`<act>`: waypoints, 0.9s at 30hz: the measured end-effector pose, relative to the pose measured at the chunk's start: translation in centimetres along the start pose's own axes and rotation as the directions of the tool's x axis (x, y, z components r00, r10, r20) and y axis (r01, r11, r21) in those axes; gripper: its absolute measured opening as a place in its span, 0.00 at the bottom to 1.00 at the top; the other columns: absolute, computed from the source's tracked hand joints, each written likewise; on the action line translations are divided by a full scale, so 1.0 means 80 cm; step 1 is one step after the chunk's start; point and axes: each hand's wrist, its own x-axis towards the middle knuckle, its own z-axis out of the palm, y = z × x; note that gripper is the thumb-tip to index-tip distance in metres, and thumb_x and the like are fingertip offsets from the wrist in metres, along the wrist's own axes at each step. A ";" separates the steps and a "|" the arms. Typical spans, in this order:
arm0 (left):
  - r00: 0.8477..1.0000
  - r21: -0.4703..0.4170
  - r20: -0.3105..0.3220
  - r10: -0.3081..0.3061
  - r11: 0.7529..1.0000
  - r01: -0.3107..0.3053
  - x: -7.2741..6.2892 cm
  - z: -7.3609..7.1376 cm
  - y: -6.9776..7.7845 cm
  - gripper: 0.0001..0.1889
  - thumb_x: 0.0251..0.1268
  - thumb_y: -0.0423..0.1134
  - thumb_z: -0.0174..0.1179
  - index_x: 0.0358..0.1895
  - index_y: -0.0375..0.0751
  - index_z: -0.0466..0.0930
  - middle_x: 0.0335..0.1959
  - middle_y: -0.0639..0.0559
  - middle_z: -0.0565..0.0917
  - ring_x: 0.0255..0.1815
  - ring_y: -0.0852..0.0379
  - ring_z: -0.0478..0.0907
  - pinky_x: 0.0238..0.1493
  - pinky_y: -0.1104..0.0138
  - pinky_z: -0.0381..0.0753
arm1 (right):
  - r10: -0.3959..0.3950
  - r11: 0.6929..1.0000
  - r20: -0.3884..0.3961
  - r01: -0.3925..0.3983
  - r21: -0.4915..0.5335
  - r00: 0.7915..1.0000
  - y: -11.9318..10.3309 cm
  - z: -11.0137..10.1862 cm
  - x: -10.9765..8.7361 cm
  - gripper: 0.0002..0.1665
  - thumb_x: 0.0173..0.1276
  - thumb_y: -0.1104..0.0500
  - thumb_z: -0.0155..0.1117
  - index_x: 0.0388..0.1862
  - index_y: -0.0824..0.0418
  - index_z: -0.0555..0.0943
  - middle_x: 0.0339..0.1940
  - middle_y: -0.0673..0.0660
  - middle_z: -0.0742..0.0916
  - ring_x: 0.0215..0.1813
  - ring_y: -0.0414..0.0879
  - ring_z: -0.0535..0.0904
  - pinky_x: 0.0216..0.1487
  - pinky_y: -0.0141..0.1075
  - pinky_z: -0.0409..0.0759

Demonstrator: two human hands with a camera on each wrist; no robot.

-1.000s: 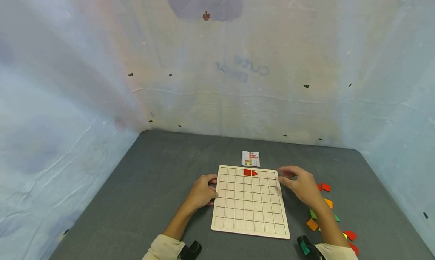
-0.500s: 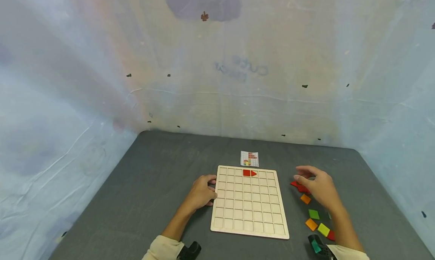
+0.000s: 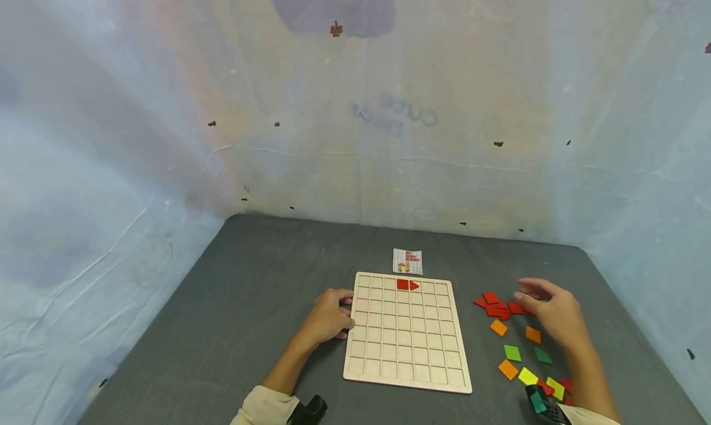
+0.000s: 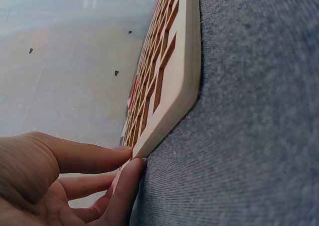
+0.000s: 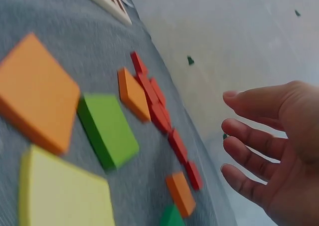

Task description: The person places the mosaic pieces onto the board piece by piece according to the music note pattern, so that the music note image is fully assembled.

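A pale wooden grid board [image 3: 408,332] lies on the table, with a red square tile [image 3: 402,284] and a red triangular tile [image 3: 414,285] in its far row. At the board's left edge, my left hand [image 3: 326,316] pinches the rim between thumb and fingers, which the left wrist view shows close up. My right hand [image 3: 558,314] hovers at the right end of a cluster of red tiles [image 3: 492,309]. In the right wrist view its fingers are spread and loosely bent, and nothing lies between them.
A small printed pattern card [image 3: 408,261] lies just beyond the board. Right of the board are scattered orange tiles [image 3: 508,369], a light green tile [image 3: 512,353], a dark green tile [image 3: 543,355] and yellow tiles [image 3: 528,376]. A draped sheet [image 3: 355,166] rises behind the table.
My right hand has moved from the board's right edge out to the right, over the red tiles, uncovering more loose tiles. My left hand stays at the board's left edge.
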 end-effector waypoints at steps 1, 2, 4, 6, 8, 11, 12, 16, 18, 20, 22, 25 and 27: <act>1.000 -0.002 0.004 0.000 1.000 0.000 -0.001 0.000 0.000 0.35 0.52 0.18 0.66 0.69 0.25 0.76 0.56 0.38 0.81 0.43 0.52 0.82 0.25 0.62 0.89 | 0.009 1.000 0.003 -0.009 -0.005 1.000 0.004 -0.002 0.000 0.33 0.77 0.46 0.68 0.70 0.65 0.79 0.57 0.66 0.88 0.40 0.23 0.75 0.37 0.29 0.80; 1.000 -0.003 0.008 0.002 1.000 -0.002 -0.001 0.000 0.000 0.35 0.52 0.18 0.66 0.69 0.24 0.76 0.56 0.38 0.81 0.42 0.52 0.82 0.24 0.62 0.89 | 0.016 1.000 0.004 -0.016 -0.009 1.000 0.008 -0.003 0.001 0.32 0.77 0.47 0.69 0.71 0.66 0.79 0.57 0.66 0.88 0.40 0.24 0.76 0.37 0.29 0.80; 1.000 0.001 0.012 0.009 1.000 -0.009 -0.002 0.000 0.001 0.34 0.52 0.18 0.66 0.69 0.24 0.76 0.56 0.37 0.81 0.40 0.52 0.83 0.24 0.62 0.89 | 0.025 0.999 0.006 -0.024 -0.028 1.000 0.017 -0.005 0.002 0.32 0.77 0.48 0.68 0.71 0.67 0.78 0.57 0.68 0.88 0.41 0.29 0.80 0.37 0.30 0.81; 1.000 0.004 0.015 0.015 1.000 -0.015 -0.002 -0.001 0.001 0.34 0.52 0.18 0.66 0.69 0.24 0.76 0.55 0.37 0.81 0.38 0.53 0.83 0.24 0.62 0.89 | 0.031 0.998 0.008 -0.031 -0.052 0.999 0.024 -0.008 0.003 0.32 0.78 0.49 0.68 0.71 0.68 0.77 0.57 0.70 0.87 0.44 0.40 0.84 0.38 0.33 0.81; 1.000 0.008 0.015 0.020 1.000 -0.020 -0.003 -0.001 0.001 0.34 0.52 0.18 0.65 0.68 0.24 0.76 0.54 0.37 0.80 0.36 0.54 0.84 0.23 0.62 0.89 | 0.039 0.997 0.014 -0.038 -0.068 0.999 0.030 -0.010 0.003 0.32 0.78 0.51 0.68 0.71 0.70 0.77 0.59 0.73 0.86 0.49 0.54 0.86 0.41 0.39 0.84; 1.000 0.005 0.014 0.021 1.000 -0.021 -0.003 -0.001 0.001 0.34 0.52 0.18 0.65 0.68 0.24 0.76 0.54 0.37 0.80 0.37 0.54 0.84 0.24 0.62 0.89 | 0.061 0.995 0.025 -0.059 -0.079 0.998 0.037 -0.013 0.004 0.32 0.77 0.54 0.68 0.72 0.71 0.75 0.62 0.76 0.83 0.57 0.68 0.82 0.46 0.52 0.85; 1.000 0.003 0.015 0.020 1.000 -0.020 -0.003 -0.001 0.001 0.34 0.52 0.18 0.66 0.69 0.24 0.76 0.54 0.37 0.80 0.37 0.54 0.84 0.24 0.62 0.89 | 0.069 0.994 0.029 -0.066 -0.084 0.997 0.038 -0.014 0.005 0.32 0.76 0.54 0.68 0.72 0.71 0.75 0.62 0.77 0.82 0.58 0.70 0.80 0.47 0.56 0.85; 1.000 -0.002 0.021 0.018 1.000 -0.018 -0.003 -0.002 0.001 0.35 0.52 0.18 0.66 0.69 0.23 0.75 0.55 0.37 0.80 0.38 0.53 0.84 0.25 0.61 0.89 | 0.094 0.991 0.046 -0.089 -0.104 0.995 0.045 -0.014 0.007 0.33 0.75 0.55 0.69 0.71 0.72 0.75 0.63 0.78 0.81 0.59 0.72 0.79 0.50 0.61 0.82; 1.000 0.000 0.021 0.020 1.000 -0.020 -0.003 -0.002 0.001 0.35 0.52 0.18 0.66 0.69 0.23 0.75 0.55 0.37 0.80 0.38 0.53 0.84 0.25 0.61 0.89 | 0.106 0.989 0.057 -0.099 -0.112 0.993 0.047 -0.013 0.008 0.33 0.75 0.55 0.69 0.71 0.72 0.75 0.63 0.78 0.81 0.60 0.72 0.78 0.51 0.63 0.82; 0.999 -0.001 0.022 0.023 1.000 -0.023 -0.003 -0.002 0.001 0.34 0.53 0.18 0.66 0.69 0.23 0.75 0.55 0.37 0.80 0.38 0.53 0.84 0.25 0.62 0.89 | 0.110 0.988 0.067 -0.101 -0.119 0.992 0.048 -0.013 0.009 0.34 0.75 0.54 0.70 0.71 0.72 0.75 0.64 0.78 0.81 0.61 0.72 0.78 0.52 0.63 0.81; 0.999 -0.001 0.021 0.025 1.000 -0.025 -0.003 -0.002 0.000 0.34 0.52 0.18 0.66 0.69 0.23 0.75 0.55 0.37 0.80 0.38 0.53 0.84 0.25 0.62 0.89 | 0.108 0.987 0.075 -0.098 -0.124 0.991 0.049 -0.012 0.010 0.33 0.75 0.55 0.70 0.71 0.72 0.75 0.64 0.77 0.82 0.60 0.72 0.79 0.53 0.64 0.80; 0.999 -0.002 0.023 0.023 1.000 -0.023 -0.003 -0.002 0.000 0.34 0.53 0.18 0.66 0.69 0.23 0.75 0.55 0.36 0.80 0.38 0.53 0.84 0.25 0.61 0.89 | 0.084 0.988 0.081 -0.073 -0.133 0.993 0.050 -0.012 0.010 0.32 0.74 0.56 0.71 0.70 0.71 0.76 0.59 0.74 0.85 0.57 0.69 0.81 0.51 0.62 0.81; 0.999 -0.002 0.024 0.022 1.000 -0.022 -0.003 -0.002 0.001 0.34 0.53 0.18 0.66 0.69 0.23 0.75 0.55 0.36 0.80 0.38 0.53 0.84 0.25 0.61 0.89 | 0.068 0.989 0.084 -0.057 -0.135 0.994 0.051 -0.011 0.010 0.30 0.73 0.57 0.71 0.69 0.72 0.77 0.55 0.71 0.86 0.54 0.66 0.82 0.49 0.59 0.81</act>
